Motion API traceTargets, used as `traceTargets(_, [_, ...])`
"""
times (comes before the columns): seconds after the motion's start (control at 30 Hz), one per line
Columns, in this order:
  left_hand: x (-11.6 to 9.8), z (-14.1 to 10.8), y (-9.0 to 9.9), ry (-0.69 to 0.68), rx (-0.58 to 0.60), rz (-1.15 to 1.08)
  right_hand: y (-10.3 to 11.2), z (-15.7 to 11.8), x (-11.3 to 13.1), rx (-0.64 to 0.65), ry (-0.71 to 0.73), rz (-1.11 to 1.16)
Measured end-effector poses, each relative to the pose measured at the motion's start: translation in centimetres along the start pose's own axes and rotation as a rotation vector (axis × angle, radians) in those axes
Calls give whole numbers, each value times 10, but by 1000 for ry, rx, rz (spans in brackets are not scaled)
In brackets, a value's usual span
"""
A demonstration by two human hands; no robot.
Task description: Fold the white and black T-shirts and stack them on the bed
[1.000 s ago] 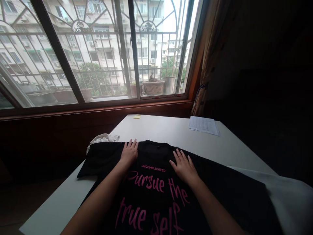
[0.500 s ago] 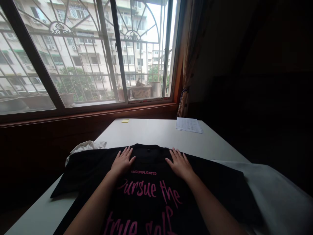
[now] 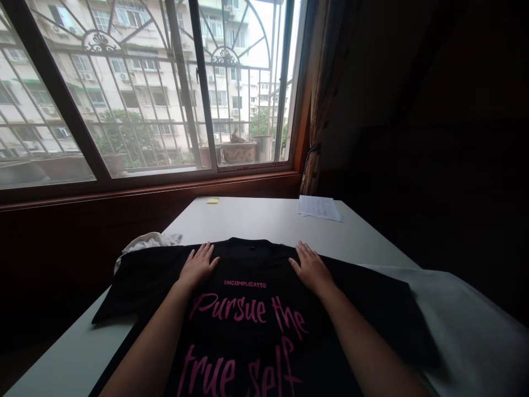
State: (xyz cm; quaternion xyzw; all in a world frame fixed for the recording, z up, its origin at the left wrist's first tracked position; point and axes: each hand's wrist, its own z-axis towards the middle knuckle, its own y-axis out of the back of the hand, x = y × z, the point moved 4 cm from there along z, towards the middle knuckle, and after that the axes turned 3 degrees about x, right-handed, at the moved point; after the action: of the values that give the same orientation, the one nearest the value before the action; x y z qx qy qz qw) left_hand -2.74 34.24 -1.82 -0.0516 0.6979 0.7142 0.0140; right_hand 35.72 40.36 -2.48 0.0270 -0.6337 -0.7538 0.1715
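Head cam: L hand (image 3: 199, 268) and R hand (image 3: 313, 269) are now sitting wider apart than a sec ago, so the pink print (image 3: 250, 312) is showing more fully beside the L arm (image 3: 161, 325). Both are lying flat on the black shirt (image 3: 252, 264), approx. either side of its collar (image 3: 250, 240), gripping nothing. Shirt's lying print-up on the white table (image 3: 248, 218), spreading out to both sides. Prob. the cloth's being smoothed outward; collar's looking fairly flat.
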Motion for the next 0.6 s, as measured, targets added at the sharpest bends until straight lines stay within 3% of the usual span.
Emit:
traceTargets(0.1, [1,1,-1,5,5,-2,7,-1,15,-64,125,19])
traceTargets(0.2, [2,1,-1,11,9,-5,3,-5,32,68,264,62])
traceTargets(0.3, [1,1,-1,12,8,-12,-4,-7,38,193,241,68])
traceTargets(0.6, [1,1,-1,-2,7,-11,-4,-3,22,209,140,52])
